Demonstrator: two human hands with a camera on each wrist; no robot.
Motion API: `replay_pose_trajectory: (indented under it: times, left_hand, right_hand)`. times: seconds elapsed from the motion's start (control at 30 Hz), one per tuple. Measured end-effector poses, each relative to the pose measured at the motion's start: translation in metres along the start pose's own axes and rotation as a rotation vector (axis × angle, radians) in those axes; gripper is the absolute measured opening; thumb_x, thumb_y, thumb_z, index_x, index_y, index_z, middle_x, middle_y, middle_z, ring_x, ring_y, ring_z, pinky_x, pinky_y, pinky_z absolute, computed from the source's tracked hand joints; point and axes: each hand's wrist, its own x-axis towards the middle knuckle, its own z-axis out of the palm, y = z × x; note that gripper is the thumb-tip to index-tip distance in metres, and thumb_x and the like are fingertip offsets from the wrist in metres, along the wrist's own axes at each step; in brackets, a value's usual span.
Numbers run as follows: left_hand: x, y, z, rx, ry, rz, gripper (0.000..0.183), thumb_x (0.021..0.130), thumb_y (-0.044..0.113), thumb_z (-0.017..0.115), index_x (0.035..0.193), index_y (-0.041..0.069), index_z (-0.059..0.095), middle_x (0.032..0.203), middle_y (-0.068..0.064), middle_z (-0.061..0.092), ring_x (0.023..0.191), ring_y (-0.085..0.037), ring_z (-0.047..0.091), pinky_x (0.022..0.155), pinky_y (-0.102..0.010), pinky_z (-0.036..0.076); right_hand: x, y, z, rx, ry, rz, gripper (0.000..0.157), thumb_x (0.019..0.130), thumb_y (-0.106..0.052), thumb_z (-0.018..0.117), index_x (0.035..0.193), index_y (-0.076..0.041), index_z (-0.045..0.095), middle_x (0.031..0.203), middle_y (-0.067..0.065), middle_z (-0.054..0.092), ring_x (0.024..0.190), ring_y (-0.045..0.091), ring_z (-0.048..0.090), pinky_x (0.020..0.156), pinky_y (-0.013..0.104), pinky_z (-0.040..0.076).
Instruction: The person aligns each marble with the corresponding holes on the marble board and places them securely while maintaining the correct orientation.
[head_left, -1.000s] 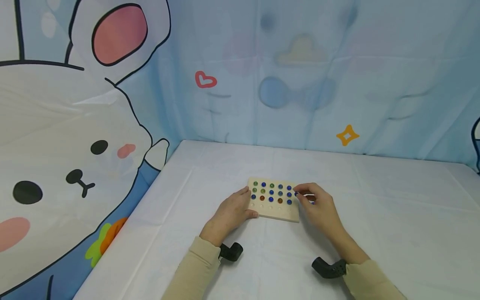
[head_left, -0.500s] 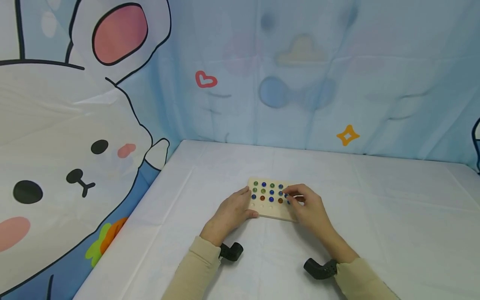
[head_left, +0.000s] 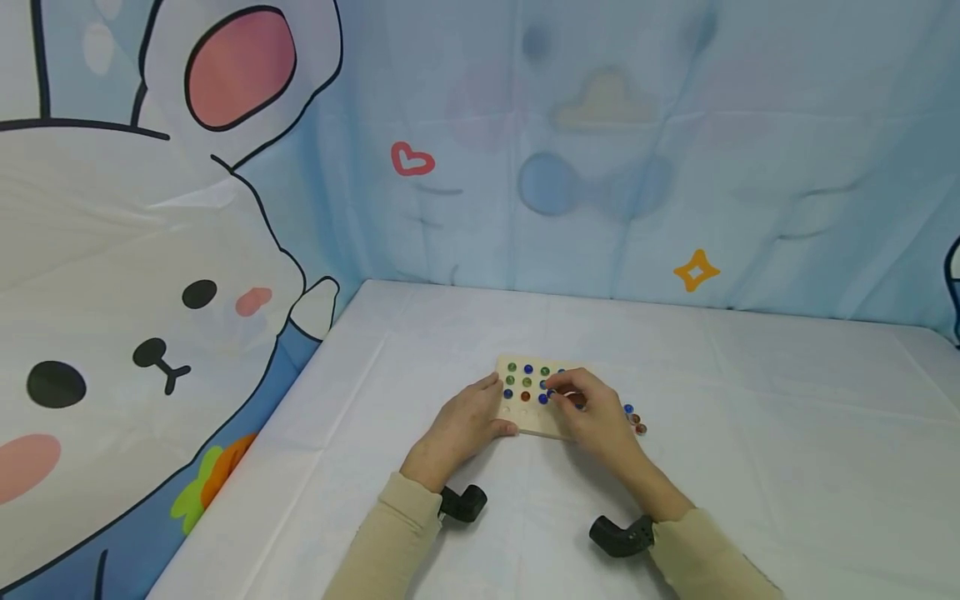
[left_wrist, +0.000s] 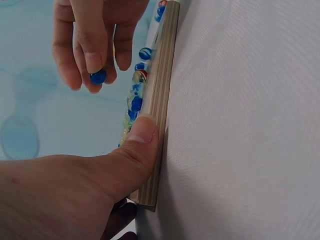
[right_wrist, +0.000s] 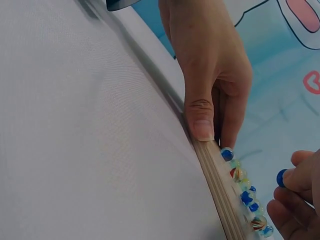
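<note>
A light wooden board (head_left: 534,426) lies on the white table, with rows of dimples holding green, blue and amber glass marbles. Along its front row, the visible dimples are bare. My left hand (head_left: 465,422) grips the board's left end, the thumb (left_wrist: 142,131) against the front edge. Over the middle of the board is my right hand (head_left: 600,421), pinching a blue marble (left_wrist: 98,76) between thumb and fingertips. In the right wrist view that blue marble (right_wrist: 282,178) is above the seated marbles. The right hand hides the board's right part from the head view.
Several loose marbles (head_left: 635,419), blue and brown, lie just right of the board. A white cloth covers the table (head_left: 787,442). Behind stands a blue printed curtain (head_left: 480,225), and a cartoon-animal backdrop (head_left: 150,275) rises at the left. Black wrist mounts (head_left: 621,537) sit on both forearms.
My right hand has moved left from the board's right edge to over its middle, carrying the blue marble. The loose marbles at the right have come into view. The left hand stays put.
</note>
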Motion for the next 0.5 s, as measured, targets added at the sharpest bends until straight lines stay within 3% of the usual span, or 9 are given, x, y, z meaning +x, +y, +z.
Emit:
replay_pose_trajectory:
  times: [0.5]
  left_hand:
    - [0.000,0.000,0.000,-0.039,0.007,-0.010,0.077,0.087,0.042,0.071,0.146,-0.001,0.046,0.155,-0.015,0.043,0.141,-0.027,0.045,0.116,-0.038,0.041]
  right_hand:
    - [0.002,-0.004,0.023,0.063,-0.068,-0.030,0.020,0.090,0.006,0.065,0.106,-0.006,0.069,0.105,0.007,0.069,0.097,0.019,0.065,0.084,0.030,0.058]
